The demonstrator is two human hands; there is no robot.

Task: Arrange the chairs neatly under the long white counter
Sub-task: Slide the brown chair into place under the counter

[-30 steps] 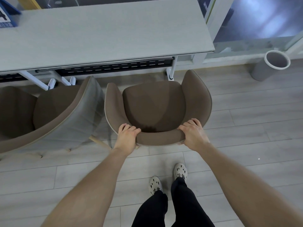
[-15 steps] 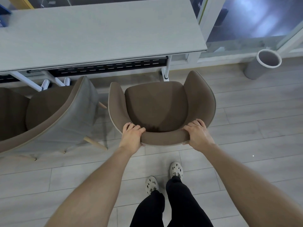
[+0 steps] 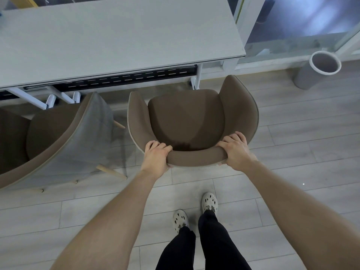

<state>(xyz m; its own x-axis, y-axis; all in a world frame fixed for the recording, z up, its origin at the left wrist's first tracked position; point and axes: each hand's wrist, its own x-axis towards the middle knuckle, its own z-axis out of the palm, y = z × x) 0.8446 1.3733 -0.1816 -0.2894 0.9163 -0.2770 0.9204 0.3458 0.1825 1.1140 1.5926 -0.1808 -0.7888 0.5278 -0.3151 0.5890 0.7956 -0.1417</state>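
**Me:** My left hand (image 3: pixel 155 156) and right hand (image 3: pixel 236 151) are both clamped on the top of the backrest of the brown armchair (image 3: pixel 187 117). On each side the fingers are curled over the padded rim into the seat side, and the thumbs are tucked behind against the outer shell.

**Colleague:** Why one at each corner rather than a single grip in the middle?

**Me:** With the grip spread wide I can steer. If I push from one point the chair would likely swivel on its legs. From two points I can keep it square to the desk (image 3: pixel 116 39).

**Colleague:** Where does it stand right now?

**Me:** It's on the floor at the right end of the desk, with the seat facing in. Its front edge is just short of the white desk leg (image 3: pixel 196 78), so I'd say it isn't tucked under yet.

**Colleague:** Anything in the way?

**Me:** The desk leg sits close to the line of the seat front, so I'd mind that. The neighbouring chair (image 3: pixel 58 137) on my left is turned at an angle, with a wooden leg (image 3: pixel 112 171) poking out towards mine. There's a gap between the two, but that one looks like it needs straightening too. The grey bin (image 3: pixel 319 71) is well off to the right.
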